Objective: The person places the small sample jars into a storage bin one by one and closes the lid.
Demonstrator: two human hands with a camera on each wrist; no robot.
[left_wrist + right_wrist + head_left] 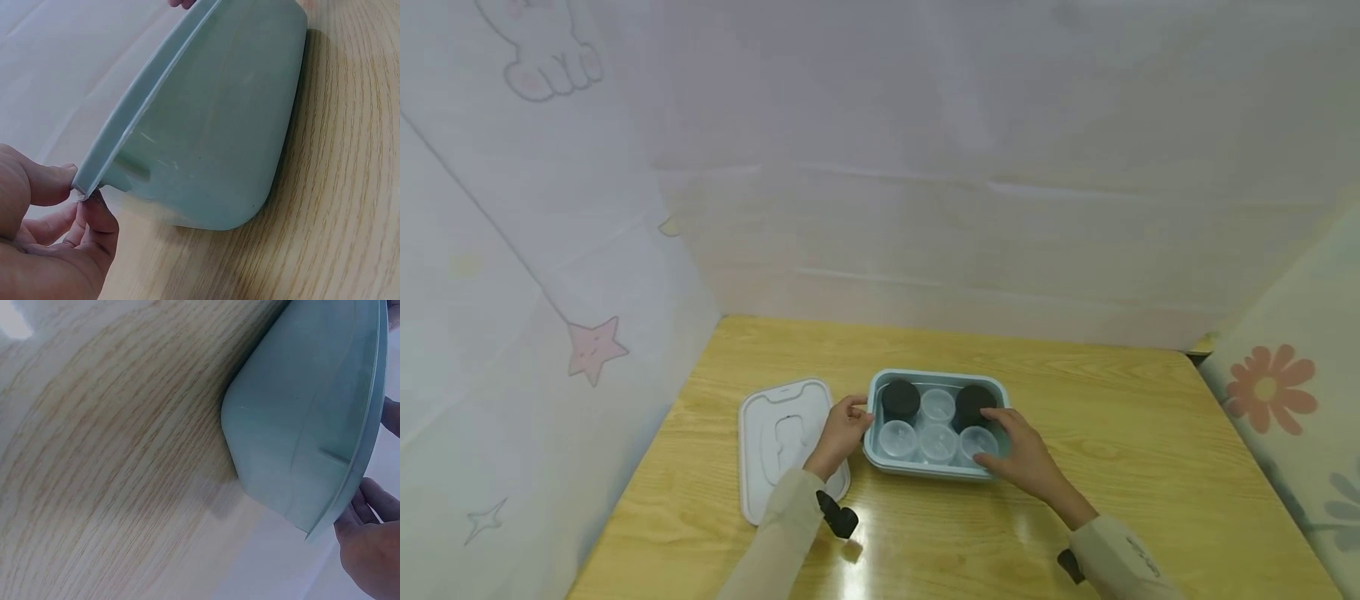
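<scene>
A pale blue plastic bin (925, 472) stands on the wooden table, holding two round black pieces and several clear round containers. With thumb and fingertips, my left hand (844, 433) pinches the bin's left rim; in the left wrist view the rim (94, 172) lies between them. Over the bin's right side, my right hand (1024, 450) has its thumb and fingers spread around the near-right clear container (979, 440). Its index fingertip is right at the right black piece (973, 400). The left black piece (901, 398) sits in the far left corner.
A white lid (760, 454) with a folded handle lies flat to the left of the bin, partly under my left forearm. The table (1120, 450) meets hanging printed cloth (962, 250) at the back and on both sides.
</scene>
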